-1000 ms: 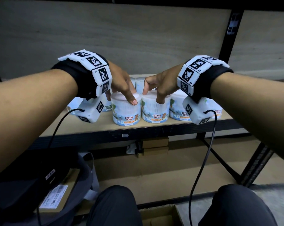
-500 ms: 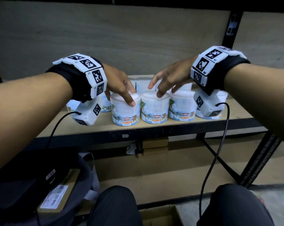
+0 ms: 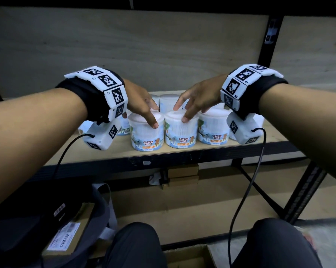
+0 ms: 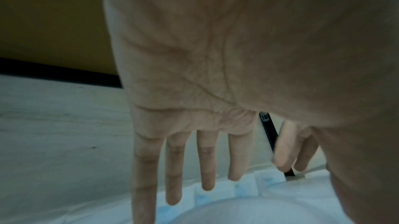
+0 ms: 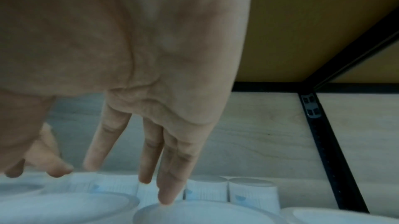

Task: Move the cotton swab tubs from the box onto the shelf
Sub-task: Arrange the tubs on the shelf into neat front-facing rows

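Note:
Several white cotton swab tubs with blue "COTTON BUDS" labels stand on the wooden shelf (image 3: 184, 151). Three form the front row: a left tub (image 3: 146, 137), a middle tub (image 3: 180, 133) and a right tub (image 3: 213, 130); more stand behind (image 3: 168, 101). My left hand (image 3: 144, 108) lies over the left tub with straight fingers, its thumb on the lid. My right hand (image 3: 193, 101) hovers over the middle tub, fingers spread, thumb tip touching its lid. The left wrist view shows straight fingers (image 4: 172, 168) above a tub lid (image 4: 237, 210). The right wrist view shows spread fingers (image 5: 151, 151) over tub lids (image 5: 194, 214).
An open cardboard box (image 3: 188, 256) sits on the floor between my knees. A dark bag with a labelled carton (image 3: 66, 238) lies at lower left. A black shelf post (image 3: 269, 35) rises at the right. Small cartons (image 3: 182, 175) sit under the shelf. Cables hang from both wrists.
My right hand let go of the middle tub, straightened its fingers and shifted slightly right. The left hand stayed on the left tub.

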The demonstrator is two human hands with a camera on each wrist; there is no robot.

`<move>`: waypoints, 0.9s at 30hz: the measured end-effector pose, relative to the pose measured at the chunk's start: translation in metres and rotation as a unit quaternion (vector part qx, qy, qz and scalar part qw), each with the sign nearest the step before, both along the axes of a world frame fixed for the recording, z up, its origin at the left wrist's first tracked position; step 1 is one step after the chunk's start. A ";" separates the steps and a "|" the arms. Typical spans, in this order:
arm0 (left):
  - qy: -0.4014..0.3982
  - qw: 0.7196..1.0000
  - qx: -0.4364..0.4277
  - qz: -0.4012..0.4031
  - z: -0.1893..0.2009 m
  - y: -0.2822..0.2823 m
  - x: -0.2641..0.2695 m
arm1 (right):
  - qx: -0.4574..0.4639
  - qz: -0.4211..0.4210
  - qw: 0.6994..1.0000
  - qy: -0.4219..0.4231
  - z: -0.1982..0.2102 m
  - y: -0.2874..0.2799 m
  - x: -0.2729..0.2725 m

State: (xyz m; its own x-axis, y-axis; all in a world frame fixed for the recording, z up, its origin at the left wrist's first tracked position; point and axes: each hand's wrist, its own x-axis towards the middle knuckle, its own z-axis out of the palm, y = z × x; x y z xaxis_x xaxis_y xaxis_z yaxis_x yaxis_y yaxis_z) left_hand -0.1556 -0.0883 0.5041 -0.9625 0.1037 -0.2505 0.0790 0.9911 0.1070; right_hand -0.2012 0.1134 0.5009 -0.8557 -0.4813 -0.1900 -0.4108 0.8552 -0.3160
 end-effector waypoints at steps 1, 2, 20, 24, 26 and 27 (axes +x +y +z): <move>0.012 1.000 -0.019 -0.001 0.002 0.004 -0.002 | -0.019 -0.005 1.000 0.001 0.002 0.003 0.000; 0.028 0.999 -0.032 -0.007 0.005 0.011 -0.003 | -0.031 -0.011 0.999 0.012 0.004 0.009 0.000; 0.135 0.980 -0.017 -0.147 -0.031 0.129 -0.048 | 0.136 -0.098 0.977 0.132 -0.014 0.120 -0.003; 0.134 0.981 -0.015 -0.139 -0.030 0.132 -0.048 | 0.135 -0.100 0.977 0.134 -0.014 0.121 -0.005; 0.142 0.981 -0.008 -0.131 -0.030 0.132 -0.048 | 0.147 -0.101 0.976 0.128 -0.012 0.119 -0.006; 0.143 0.981 -0.009 -0.127 -0.030 0.131 -0.048 | 0.157 -0.104 0.974 0.124 -0.011 0.118 -0.005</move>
